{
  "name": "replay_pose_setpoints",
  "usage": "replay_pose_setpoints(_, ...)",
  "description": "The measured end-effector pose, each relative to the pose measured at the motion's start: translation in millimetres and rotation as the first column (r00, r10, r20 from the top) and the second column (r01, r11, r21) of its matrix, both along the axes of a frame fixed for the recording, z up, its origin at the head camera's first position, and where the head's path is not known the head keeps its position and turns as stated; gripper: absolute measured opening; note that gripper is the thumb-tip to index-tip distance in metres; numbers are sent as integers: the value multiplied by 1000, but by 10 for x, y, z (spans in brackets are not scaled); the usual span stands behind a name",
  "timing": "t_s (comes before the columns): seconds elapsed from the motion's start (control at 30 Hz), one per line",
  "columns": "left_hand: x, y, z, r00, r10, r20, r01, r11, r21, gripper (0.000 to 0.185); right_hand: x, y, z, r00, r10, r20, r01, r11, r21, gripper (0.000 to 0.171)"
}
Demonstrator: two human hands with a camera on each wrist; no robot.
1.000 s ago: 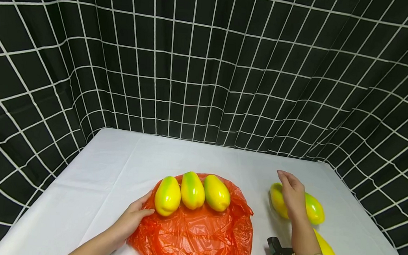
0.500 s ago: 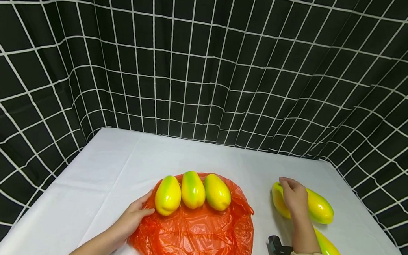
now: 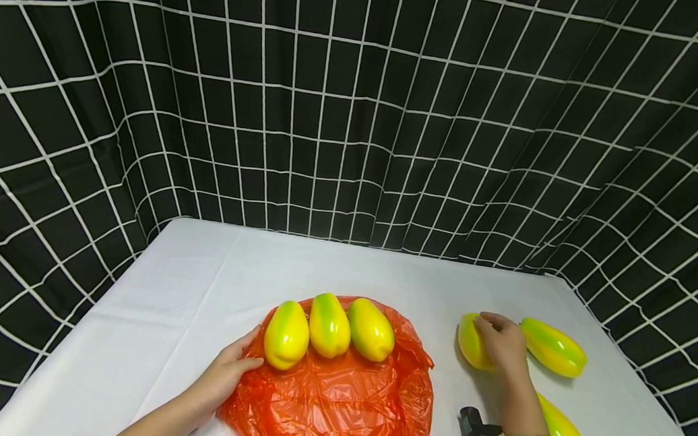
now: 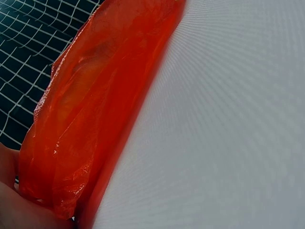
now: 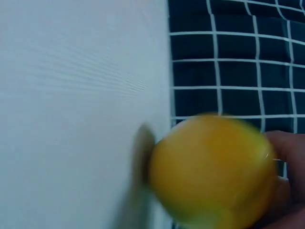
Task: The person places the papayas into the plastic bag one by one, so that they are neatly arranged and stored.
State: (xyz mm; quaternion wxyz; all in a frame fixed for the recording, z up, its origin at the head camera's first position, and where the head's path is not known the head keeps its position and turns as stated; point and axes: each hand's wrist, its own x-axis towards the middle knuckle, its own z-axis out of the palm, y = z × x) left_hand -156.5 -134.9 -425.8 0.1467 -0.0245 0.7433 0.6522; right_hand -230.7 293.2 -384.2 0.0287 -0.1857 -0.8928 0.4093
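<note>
Upper-right fruit [image 3: 555, 348] shifted rightward; right fingers [image 3: 493, 320] grip neighbouring fruit [image 3: 472, 345], left fingers [image 3: 249, 339] hold red bag [image 3: 336, 406].

Six glossy yellow-and-green oval fruits [image 3: 287, 335] in sight — one crinkled red plastic bag [image 3: 336, 406], one bare left hand [image 3: 230, 366], one bare right hand [image 3: 504, 347] — one white cloth-covered table [image 3: 134, 338].

Black, white-gridded backdrop [image 3: 356, 117] behind the counter [image 3: 134, 338]; wraps round to both sides, ripples in places. White cloth [image 3: 418, 273] on the counter; shows faint creases at left. Backdrop again at upper left in the left wrist view, at right in the right wrist view.
</note>
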Motion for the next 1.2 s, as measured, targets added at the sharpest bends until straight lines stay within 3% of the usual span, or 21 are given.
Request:
replay_pose_setpoints(0.1, -3, -4, -1, 1000, -3, -4, 3, 1000, -1, 65, -10, -52, -54, 1000, 5, 9, -5, 1000, -6, 54)
replay_pose_setpoints(0.33, 3, -11, 0, 1000, -2, -15, 2, 1000, 6, 65, -10, -98, -117, 998, -4, -62, -1, 998, -70, 55)
replay_pose_setpoints(0.67, -7, -23, 4, 1000, -11, -16, 11, 1000, 4, 65, -12, -105, -192, 987, -84, -134, 43, 959, -280, 53)
replay_pose_setpoints(1.03, 11, -15, 14, 1000, -1, -17, 1, 1000, -3, 64, -8, -109, -240, 974, -183, -135, 95, 867, -489, 53)
replay_pose_setpoints(1.13, 18, -5, 13, 1000, 3, -8, -3, 1000, 6, 64, -1, -116, -196, 971, -213, -106, 119, 820, -559, 52)
replay_pose_setpoints(1.2, 20, 3, 10, 1000, 5, -8, -5, 1000, 11, 64, 9, -131, -148, 968, -237, -84, 134, 770, -624, 53)
